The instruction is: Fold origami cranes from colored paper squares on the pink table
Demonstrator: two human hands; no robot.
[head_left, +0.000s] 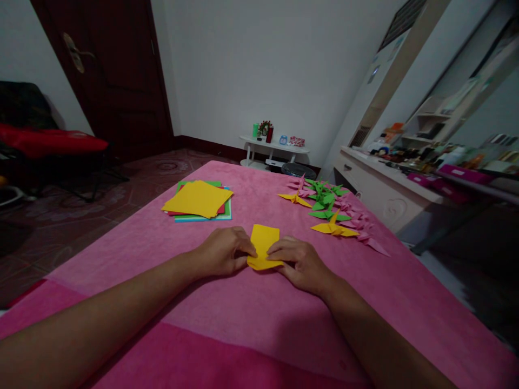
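Observation:
A folded piece of yellow paper (264,243) lies on the pink cloth between my hands. My left hand (225,250) pinches its left edge near the lower corner, thumb and fingers together. On the opposite side my right hand (298,260) grips the lower right edge, fingers on top and thumb below. The paper's near edge looks slightly raised. Beyond my left hand rests a stack of square coloured paper (198,199), yellow on top with red, green and blue sheets showing underneath.
Folded paper cranes in green (322,193), yellow (334,228) and pink (359,216) cluster at the right of the pink-covered surface (243,194). A white dresser (389,189) with bottles stands to the right. A small white table (275,146) is by the far wall.

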